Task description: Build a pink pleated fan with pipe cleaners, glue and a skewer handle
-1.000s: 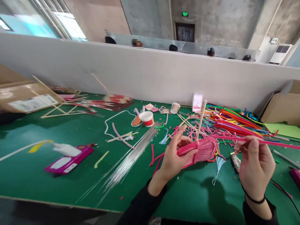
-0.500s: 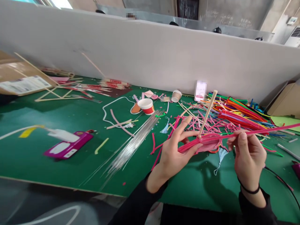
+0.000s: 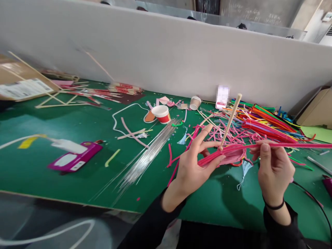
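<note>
My left hand (image 3: 193,166) pinches a flat bundle of pink pipe cleaners (image 3: 228,156) between thumb and fingers, just above the green table (image 3: 77,180). A thin wooden stick (image 3: 230,121) rises from the bundle and leans right. My right hand (image 3: 272,167) is closed on one long pink pipe cleaner (image 3: 293,145) that runs from the bundle out to the right. A pale blue tassel (image 3: 243,169) hangs under the bundle.
A heap of coloured pipe cleaners (image 3: 261,126) lies behind my hands. A sheaf of thin silver wires (image 3: 145,159), a red and white cup (image 3: 161,114), a brown paper cup (image 3: 195,102), a magenta card pack (image 3: 75,159) and cardboard boxes (image 3: 316,110) surround them. A white partition (image 3: 155,62) backs the table.
The view has tipped down and moved slightly. My left hand's fingers have spread a little on the bundle, and the long pink pipe cleaner in my right hand now lies more level.
</note>
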{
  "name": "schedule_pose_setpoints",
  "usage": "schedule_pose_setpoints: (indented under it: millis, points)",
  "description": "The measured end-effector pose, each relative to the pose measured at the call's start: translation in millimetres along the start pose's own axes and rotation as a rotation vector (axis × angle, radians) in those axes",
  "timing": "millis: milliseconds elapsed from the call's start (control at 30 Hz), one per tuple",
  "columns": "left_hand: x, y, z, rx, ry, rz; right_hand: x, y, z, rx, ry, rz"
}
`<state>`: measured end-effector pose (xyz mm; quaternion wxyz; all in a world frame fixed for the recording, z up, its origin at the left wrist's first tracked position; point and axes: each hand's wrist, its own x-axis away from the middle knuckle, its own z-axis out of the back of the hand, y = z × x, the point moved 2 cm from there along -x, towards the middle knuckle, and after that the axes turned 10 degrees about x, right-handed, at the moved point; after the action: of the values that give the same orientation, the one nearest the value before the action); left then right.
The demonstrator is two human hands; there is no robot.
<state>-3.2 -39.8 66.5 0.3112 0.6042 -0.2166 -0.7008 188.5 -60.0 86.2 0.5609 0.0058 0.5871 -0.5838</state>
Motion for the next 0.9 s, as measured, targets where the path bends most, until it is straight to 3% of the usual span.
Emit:
schedule_pose_setpoints:
  millis: [567, 900]
  points:
    - [-4.1, 11.6, 0.1, -0.114, 0.079, 0.101, 2.0, -3.6, -1.0, 0.041, -0.046, 0.076]
    - [-7.0, 11.9, -1.0, -0.117, 0.086, 0.134, -3.0, -19.8, 5.8, 0.174, -0.021, 0.398]
